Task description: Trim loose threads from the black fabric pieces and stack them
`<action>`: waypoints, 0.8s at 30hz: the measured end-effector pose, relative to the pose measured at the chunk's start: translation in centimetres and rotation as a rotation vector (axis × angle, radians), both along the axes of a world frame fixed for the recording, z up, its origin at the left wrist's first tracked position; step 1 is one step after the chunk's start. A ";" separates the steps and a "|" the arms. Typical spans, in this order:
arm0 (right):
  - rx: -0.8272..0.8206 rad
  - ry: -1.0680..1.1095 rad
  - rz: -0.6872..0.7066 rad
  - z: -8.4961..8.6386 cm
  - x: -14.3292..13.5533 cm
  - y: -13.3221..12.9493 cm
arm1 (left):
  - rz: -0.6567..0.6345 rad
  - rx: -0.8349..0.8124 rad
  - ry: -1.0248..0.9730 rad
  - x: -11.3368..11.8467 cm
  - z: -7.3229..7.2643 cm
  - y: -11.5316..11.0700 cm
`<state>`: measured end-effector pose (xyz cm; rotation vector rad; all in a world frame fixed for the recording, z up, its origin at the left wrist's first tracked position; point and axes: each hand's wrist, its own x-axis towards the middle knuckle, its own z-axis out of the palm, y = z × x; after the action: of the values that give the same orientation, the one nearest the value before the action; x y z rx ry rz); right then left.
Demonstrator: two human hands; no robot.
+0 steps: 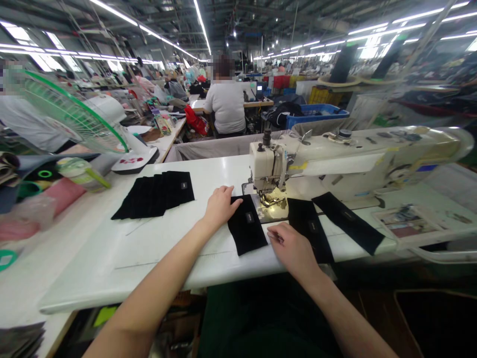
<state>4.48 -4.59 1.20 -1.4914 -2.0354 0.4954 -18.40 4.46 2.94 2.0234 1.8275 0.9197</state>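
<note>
— Where are the hands?

— The left hand [219, 205] lies flat, fingers spread, its grip released, pressing on the upper left corner of a black fabric piece [247, 224]. The right hand [292, 248] rests at that piece's 3 o'clock edge, fingers curled with the tips together; whether it pinches anything I cannot tell.

— And the piece itself?

— It lies flat on the white desk [149, 248], near the front edge, with a small label at its middle. Its top right corner sits just at the sewing machine [335, 154], whose needle area is at the piece's 1 o'clock.

— Anything else nearby?

— Two more black pieces at 3 o'clock: one [309, 226] touching the right hand, another [348, 221] beyond it, slanted. A fanned stack of black pieces [156, 194] lies well apart at 10 o'clock. Farther that way stands a green-caged fan [74, 119]. A person in a grey shirt [226, 107] sits at 12 o'clock, back turned.
</note>
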 end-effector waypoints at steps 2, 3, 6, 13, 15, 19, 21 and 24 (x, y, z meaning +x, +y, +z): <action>-0.014 0.003 0.004 0.1 0.1 0.1 | -0.024 -0.061 -0.059 0.1 -0.3 1.5; -0.019 0.016 0.004 0.1 0.2 0.2 | -0.047 -0.097 -0.098 0.1 -0.4 1.9; -0.025 0.129 -0.008 0.2 0.4 0.5 | -0.148 -0.228 -0.259 0.2 -0.3 1.5; -0.153 0.504 -0.085 0.4 -0.9 1.7 | -0.283 -0.495 -0.620 0.8 1.0 -2.2; -0.164 0.565 -0.083 0.5 -1.6 2.0 | -0.269 -0.582 -0.759 1.2 1.2 -2.8; -0.114 0.611 -0.116 1.0 -2.3 2.3 | -0.212 -0.652 -1.084 1.9 1.3 -4.0; -0.117 0.657 -0.143 1.3 -2.3 2.3 | -0.199 -0.691 -1.277 2.2 1.1 -4.9; -0.148 0.689 -0.150 1.7 -2.3 2.1 | -0.200 -0.783 -1.417 3.0 0.8 -6.8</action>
<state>2.21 -2.45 2.95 -1.2968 -1.3632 0.9584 -15.38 -2.29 3.73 0.6257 0.8638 0.9280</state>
